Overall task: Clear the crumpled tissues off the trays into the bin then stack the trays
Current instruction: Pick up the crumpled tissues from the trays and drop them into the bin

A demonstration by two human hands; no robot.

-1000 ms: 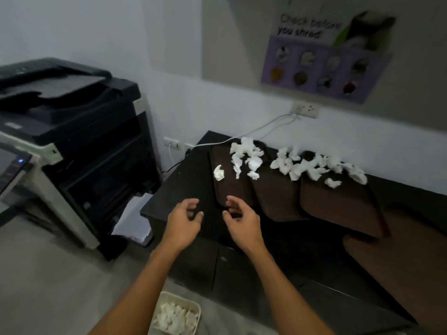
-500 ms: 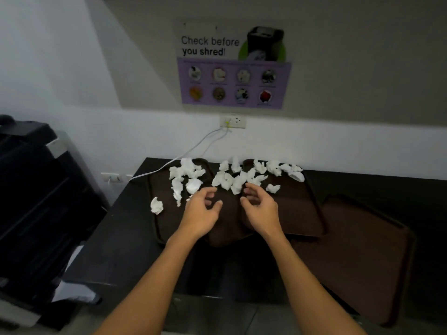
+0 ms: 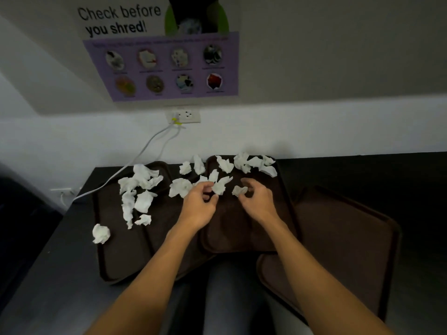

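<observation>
White tissues [image 3: 145, 180] crowd the trays' [image 3: 242, 235] far edges; near halves bare.

Paper wall poster with a lilac lower panel [image 3: 161, 50] — bold black heading reads "Check before you shred!" on its white top. Under each of the eight round pictures on the panel sits a small caption — too blurred to read. No other legible text.

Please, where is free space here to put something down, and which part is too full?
Free: the right tray, with no tissues on it, and the near halves of the left tray and middle tray, below the tissues. Crowded: the far ends by the wall, where tissues lie thick, and around the left hand and right hand.
</observation>
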